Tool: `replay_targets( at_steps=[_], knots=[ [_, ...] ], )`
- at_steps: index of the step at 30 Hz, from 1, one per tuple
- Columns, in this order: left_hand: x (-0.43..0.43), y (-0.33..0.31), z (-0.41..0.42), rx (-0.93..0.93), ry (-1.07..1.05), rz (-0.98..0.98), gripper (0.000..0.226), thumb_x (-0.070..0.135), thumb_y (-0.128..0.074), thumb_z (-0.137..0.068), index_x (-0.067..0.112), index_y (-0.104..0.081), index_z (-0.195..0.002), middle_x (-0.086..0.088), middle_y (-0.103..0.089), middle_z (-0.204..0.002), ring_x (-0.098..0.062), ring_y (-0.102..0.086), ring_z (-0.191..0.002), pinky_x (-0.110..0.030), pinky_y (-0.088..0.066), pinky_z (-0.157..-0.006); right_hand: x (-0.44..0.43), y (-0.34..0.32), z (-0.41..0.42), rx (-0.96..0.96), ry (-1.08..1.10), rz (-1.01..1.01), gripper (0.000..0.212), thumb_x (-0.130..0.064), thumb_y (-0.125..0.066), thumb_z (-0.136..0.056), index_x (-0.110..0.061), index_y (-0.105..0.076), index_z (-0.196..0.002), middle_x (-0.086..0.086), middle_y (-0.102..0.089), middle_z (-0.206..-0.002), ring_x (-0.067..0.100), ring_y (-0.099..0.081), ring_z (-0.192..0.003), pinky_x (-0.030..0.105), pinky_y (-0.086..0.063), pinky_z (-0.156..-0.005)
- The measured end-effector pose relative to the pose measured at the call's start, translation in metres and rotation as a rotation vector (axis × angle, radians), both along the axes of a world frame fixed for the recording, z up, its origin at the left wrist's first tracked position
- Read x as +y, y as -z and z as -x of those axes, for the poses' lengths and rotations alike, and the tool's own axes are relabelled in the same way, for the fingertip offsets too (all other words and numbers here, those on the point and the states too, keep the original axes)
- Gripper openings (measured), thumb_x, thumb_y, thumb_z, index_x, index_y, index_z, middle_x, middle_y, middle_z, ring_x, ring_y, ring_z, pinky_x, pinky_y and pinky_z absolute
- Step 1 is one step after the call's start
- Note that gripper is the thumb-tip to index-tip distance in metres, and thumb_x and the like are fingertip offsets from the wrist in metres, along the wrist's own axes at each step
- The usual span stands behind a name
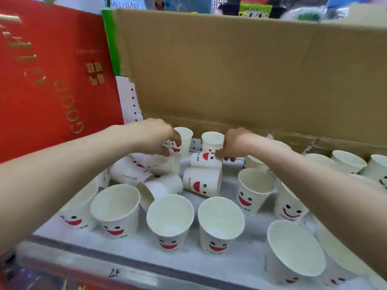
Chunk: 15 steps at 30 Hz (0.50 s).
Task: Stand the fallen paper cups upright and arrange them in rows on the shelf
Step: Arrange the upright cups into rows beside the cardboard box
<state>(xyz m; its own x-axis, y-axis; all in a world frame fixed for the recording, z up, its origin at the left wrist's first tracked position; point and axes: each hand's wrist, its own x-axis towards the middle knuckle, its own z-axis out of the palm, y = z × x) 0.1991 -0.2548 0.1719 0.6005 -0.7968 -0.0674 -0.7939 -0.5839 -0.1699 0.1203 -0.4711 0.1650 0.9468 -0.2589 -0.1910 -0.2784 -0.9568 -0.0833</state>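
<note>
Shelf (129, 245) | 5 fallen cups (202, 184) | L grip (157, 137) holds back cup (185, 136) | R grip (234, 143) pinches tipped cup (204, 161)

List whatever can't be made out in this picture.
Head view, all:
- Left hand: its back hides the fingers; which cup it holds is unclear, while the right hand plainly pinches a lying cup.
- Cups behind the right forearm: mostly covered by the arm.
- Front right cup: base cut off by the bottom edge.
- Goods above the cardboard: blurred, unreadable.
</note>
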Motion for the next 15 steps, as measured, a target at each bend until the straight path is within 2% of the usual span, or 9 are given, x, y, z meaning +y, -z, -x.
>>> replay_targets(
  at_steps=[3,6,10,13,15],
  knots=[
    [0.003,0.008,-0.011,0.088,0.026,-0.047,0.043,0.027,-0.067,-0.085,0.043,-0.056,-0.123,0.011,-0.056,-0.127,-0.014,-0.054,-0.109,-0.030,-0.045,-0.083,0.005,0.003,0.000,-0.007,0.056,-0.061,0.026,-0.038,-0.067,-0.084,-0.014,-0.076,-0.081,-0.006,-0.072,-0.068,0.010,-0.058,-0.060,0.021,-0.043,-0.054],
    [0.005,0.015,-0.014,0.143,0.053,-0.042,0.042,0.019,-0.064,-0.086,0.043,-0.058,-0.119,0.011,-0.055,-0.126,-0.012,-0.055,-0.107,-0.033,-0.048,-0.087,0.006,0.006,0.000,-0.030,0.100,-0.136,0.024,-0.034,-0.069,-0.083,-0.011,-0.077,-0.086,-0.007,-0.071,-0.070,0.010,-0.053,-0.059,0.021,-0.040,-0.053],
    [0.005,0.018,-0.016,0.146,0.094,0.005,0.025,0.018,-0.065,-0.084,0.040,-0.064,-0.098,0.011,-0.058,-0.107,-0.012,-0.057,-0.095,-0.037,-0.050,-0.082,0.005,0.001,0.002,-0.051,0.108,-0.239,0.023,-0.030,-0.073,-0.081,-0.008,-0.077,-0.088,-0.006,-0.070,-0.069,0.010,-0.044,-0.051,0.019,-0.035,-0.047],
    [0.008,0.012,-0.017,0.101,0.116,0.058,0.013,0.022,-0.068,-0.082,0.034,-0.066,-0.086,0.016,-0.056,-0.093,-0.008,-0.056,-0.089,-0.033,-0.050,-0.077,0.005,-0.006,0.006,-0.087,0.060,-0.208,0.022,-0.031,-0.073,-0.082,-0.009,-0.077,-0.083,-0.005,-0.069,-0.069,0.009,-0.044,-0.050,0.020,-0.033,-0.046],
    [0.012,0.006,-0.018,0.053,0.132,0.094,0.011,0.026,-0.070,-0.081,0.034,-0.066,-0.084,0.016,-0.058,-0.094,-0.006,-0.055,-0.087,-0.032,-0.049,-0.074,0.004,-0.012,0.012,-0.134,0.024,-0.145,0.018,-0.031,-0.075,-0.081,-0.014,-0.075,-0.079,-0.004,-0.067,-0.069,0.013,-0.051,-0.058,0.021,-0.037,-0.050]
  ],
)
